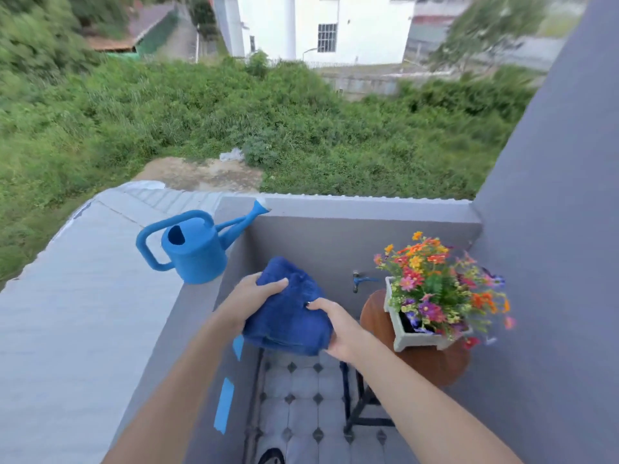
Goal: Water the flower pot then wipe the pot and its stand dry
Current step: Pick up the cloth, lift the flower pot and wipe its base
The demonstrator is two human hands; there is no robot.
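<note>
Head view. Balcony corner, grey parapet wall (pixel 335 209) on the far and left sides, tiled floor (pixel 301 390) below. Blue watering can (pixel 192 249) upright on top of the left parapet ledge, handle to the left, spout angled up toward the far corner; nothing touching it.

Dark blue cloth (pixel 289 313) bunched and held in mid-air over the floor, between the watering can and the flower pot. Left hand (pixel 249 301) clenched on the cloth's upper left edge, thumb laid over the top fold. Right hand (pixel 338 329) grasping the cloth's right and lower side, fingers under the fabric, thumb on top. Both forearms bare, reaching in from the bottom of the frame.

White rectangular flower pot (pixel 407 336) set on a round brown stand (pixel 428 363) to the right of the cloth, near the right-hand wall. Pot filled with mixed orange, red, pink and purple flowers (pixel 432 283). Stand carried on dark metal legs (pixel 358 406). Cloth apart from pot and stand; no contact seen.

Blue tap (pixel 360 281) on the far wall, just left of the flowers. Strips of blue tape (pixel 223 405) on the inner face of the left wall. Wetness of pot or stand not discernible.

Beyond the parapet: dense green vegetation (pixel 234 128), white building (pixel 318 25) behind.
</note>
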